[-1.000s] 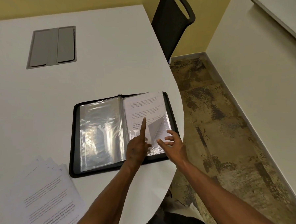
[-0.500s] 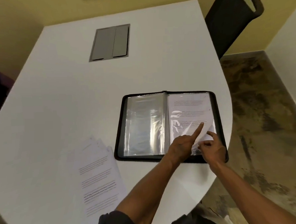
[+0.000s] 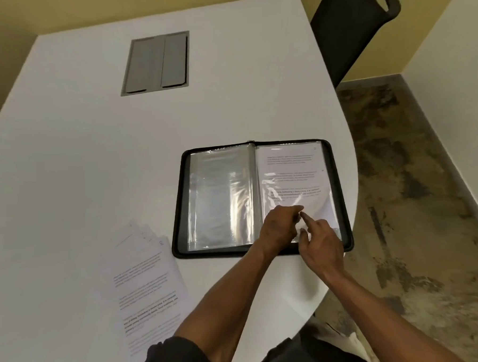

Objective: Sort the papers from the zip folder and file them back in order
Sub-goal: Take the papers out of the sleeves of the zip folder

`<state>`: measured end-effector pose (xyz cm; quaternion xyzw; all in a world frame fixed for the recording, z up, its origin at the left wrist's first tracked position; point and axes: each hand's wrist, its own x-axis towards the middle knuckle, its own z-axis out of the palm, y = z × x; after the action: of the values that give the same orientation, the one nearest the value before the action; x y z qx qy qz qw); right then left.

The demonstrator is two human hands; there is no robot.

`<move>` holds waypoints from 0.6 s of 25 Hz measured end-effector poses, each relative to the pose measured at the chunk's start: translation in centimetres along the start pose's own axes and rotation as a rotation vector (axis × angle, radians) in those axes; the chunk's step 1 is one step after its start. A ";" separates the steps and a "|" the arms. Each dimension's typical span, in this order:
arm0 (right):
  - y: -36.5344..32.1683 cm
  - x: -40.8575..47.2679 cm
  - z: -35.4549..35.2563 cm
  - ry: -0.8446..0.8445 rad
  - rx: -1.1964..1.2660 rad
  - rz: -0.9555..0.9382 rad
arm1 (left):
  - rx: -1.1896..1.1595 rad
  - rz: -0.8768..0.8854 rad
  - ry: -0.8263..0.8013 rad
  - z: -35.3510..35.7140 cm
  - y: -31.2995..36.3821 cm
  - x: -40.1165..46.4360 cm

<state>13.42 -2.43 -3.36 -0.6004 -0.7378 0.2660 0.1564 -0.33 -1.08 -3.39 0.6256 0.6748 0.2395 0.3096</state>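
Lifted a second ago, now lying flat: printed white sheet (image 3: 293, 175) inside the right-hand clear sleeve of the open black zip folder (image 3: 260, 196), near the white table's (image 3: 92, 160) rounded edge. One page apparently filed, more to go. Left hand (image 3: 280, 227), fingers curled, and right hand (image 3: 322, 237), index finger extended, meeting at the sheet's lower corner; actual grip cannot be told. Long axis running away from the wearer, text upright. Fanned loose white papers (image 3: 149, 282) waiting at left.
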 end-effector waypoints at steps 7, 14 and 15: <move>1.0 -0.1 -0.3 -0.138 -0.075 0.223 | -0.015 0.001 0.090 1.1 -0.3 0.3; 0.7 -0.3 1.5 0.022 0.005 -0.129 | 0.011 0.047 0.105 1.5 -0.2 0.3; 1.4 -0.1 1.9 -0.016 -0.114 -0.197 | 0.029 0.056 0.120 1.4 -0.3 0.3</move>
<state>13.50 -2.71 -5.70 -0.5310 -0.8083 0.2116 0.1413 0.52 -0.92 -4.61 0.6330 0.6779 0.2755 0.2526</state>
